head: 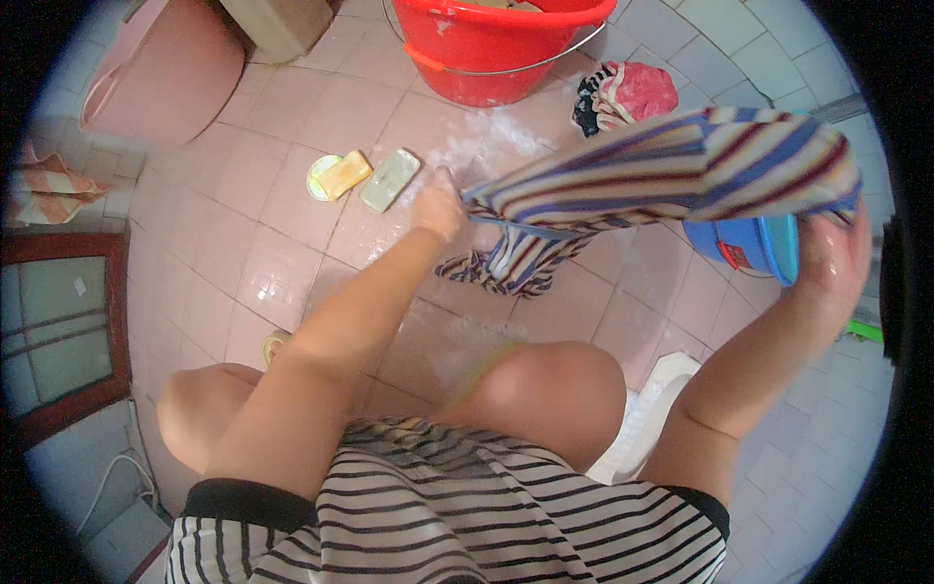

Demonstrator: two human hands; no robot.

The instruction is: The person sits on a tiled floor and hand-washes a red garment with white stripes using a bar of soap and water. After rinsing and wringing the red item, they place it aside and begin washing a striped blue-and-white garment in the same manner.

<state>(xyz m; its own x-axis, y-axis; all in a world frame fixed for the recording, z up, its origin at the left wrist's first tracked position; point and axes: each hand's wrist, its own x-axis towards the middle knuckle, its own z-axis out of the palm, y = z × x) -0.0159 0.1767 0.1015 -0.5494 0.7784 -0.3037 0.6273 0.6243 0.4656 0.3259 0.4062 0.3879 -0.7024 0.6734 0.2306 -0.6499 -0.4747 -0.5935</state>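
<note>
Between my two hands a striped cloth garment (657, 175) is stretched out above the tiled floor. My left hand (440, 203) grips its near-left end. At the far right, my right hand (835, 244) holds the other end up, its fingers partly hidden by the fabric. A bunched part of the same striped cloth hangs down in the middle, low over the tiles; whether it touches them I cannot tell. Left of my left hand lie a grey-green bar of soap (390, 180) and a yellow bar of soap (345, 175), the yellow one resting partly on a small round dish (321, 179).
A red bucket (503, 55) with a wire handle stands ahead, beside a crumpled pink and black cloth (635, 93). A blue bucket (751, 248) is partly behind the cloth and my right hand. A pink tub (171, 80) stands far left. Suds wet the floor; a white squat toilet (642, 423) lies at right.
</note>
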